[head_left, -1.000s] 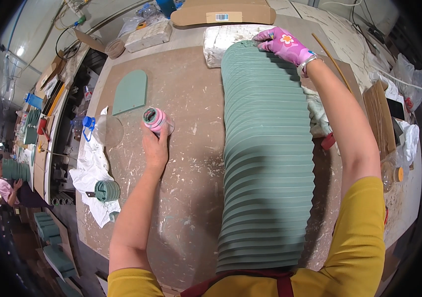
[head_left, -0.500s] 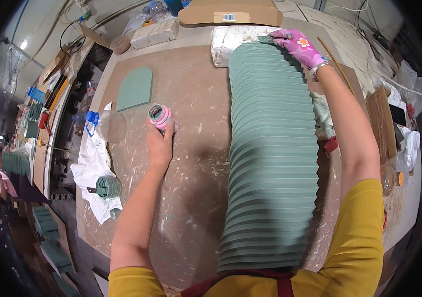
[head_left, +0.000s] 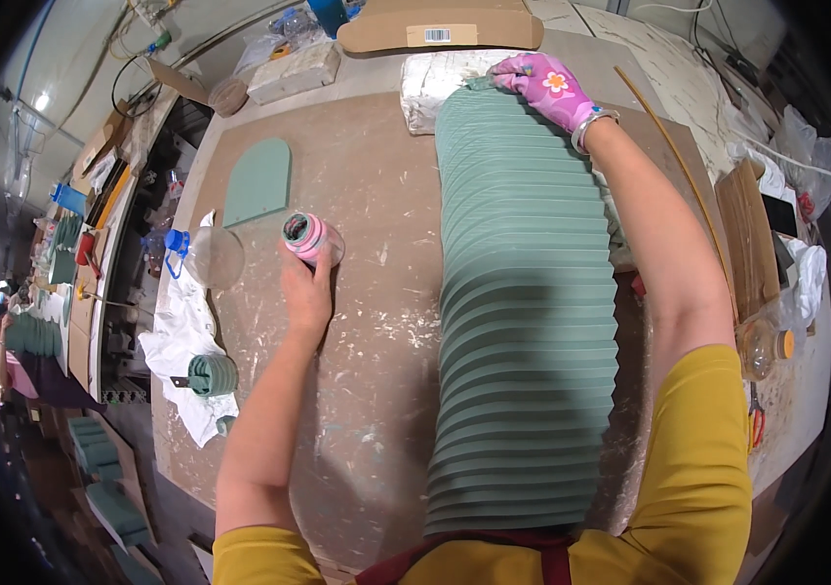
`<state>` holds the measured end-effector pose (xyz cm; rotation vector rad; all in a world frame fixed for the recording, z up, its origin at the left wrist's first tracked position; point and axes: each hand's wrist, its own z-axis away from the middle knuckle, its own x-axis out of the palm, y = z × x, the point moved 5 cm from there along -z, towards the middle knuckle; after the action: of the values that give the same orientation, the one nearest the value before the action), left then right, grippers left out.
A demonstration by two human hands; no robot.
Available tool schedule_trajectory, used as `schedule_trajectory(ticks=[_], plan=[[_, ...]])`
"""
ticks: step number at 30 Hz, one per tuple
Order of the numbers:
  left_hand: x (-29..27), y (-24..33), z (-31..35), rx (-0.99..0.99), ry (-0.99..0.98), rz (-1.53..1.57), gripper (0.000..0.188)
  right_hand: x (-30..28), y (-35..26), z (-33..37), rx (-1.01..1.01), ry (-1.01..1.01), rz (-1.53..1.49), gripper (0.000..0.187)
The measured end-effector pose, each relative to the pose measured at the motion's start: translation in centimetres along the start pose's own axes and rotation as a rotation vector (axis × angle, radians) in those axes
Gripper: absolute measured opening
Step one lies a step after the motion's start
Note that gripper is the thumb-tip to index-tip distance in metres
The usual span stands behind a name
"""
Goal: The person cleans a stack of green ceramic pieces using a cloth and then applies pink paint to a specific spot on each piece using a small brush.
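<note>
A long row of overlapping green arch-ended sheets (head_left: 523,322) runs up the table toward a white wrapped block (head_left: 425,93). At the row's far end my right hand (head_left: 547,90), in a pink flowered glove, pinches a small green-stained pad (head_left: 480,84) against the last sheet. My left hand (head_left: 308,292) is bare and wraps round a small pink-and-clear bottle (head_left: 323,246). The bottle is uncapped, tilted, with green residue at its mouth. Beyond it lies a single green arch-shaped sheet (head_left: 259,180).
On the left lie a white cloth (head_left: 177,331), a round green-stained roll (head_left: 212,374) and a clear jug with a blue cap (head_left: 213,255). A cardboard piece (head_left: 440,24) sits at the back. A thin yellow stick (head_left: 674,156) and a clear orange-capped bottle (head_left: 762,349) are on the right.
My right hand has slid left across the far end of the row with the pad. My left hand keeps hold of the bottle. The view has shifted slightly.
</note>
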<state>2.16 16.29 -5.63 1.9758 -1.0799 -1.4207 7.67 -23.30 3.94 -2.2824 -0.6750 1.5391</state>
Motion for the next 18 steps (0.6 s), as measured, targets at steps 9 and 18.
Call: schedule_trajectory(ticks=[9,18], plan=[[0.2,-0.1,-0.1,-0.001,-0.007,-0.004,0.051,-1.1,0.7,0.8,0.099,-0.022,-0.028,0.029],[0.2,0.7,0.0,0.005,-0.005,-0.002,0.050,-2.0,2.0,1.5,0.140,-0.031,-0.127,0.026]])
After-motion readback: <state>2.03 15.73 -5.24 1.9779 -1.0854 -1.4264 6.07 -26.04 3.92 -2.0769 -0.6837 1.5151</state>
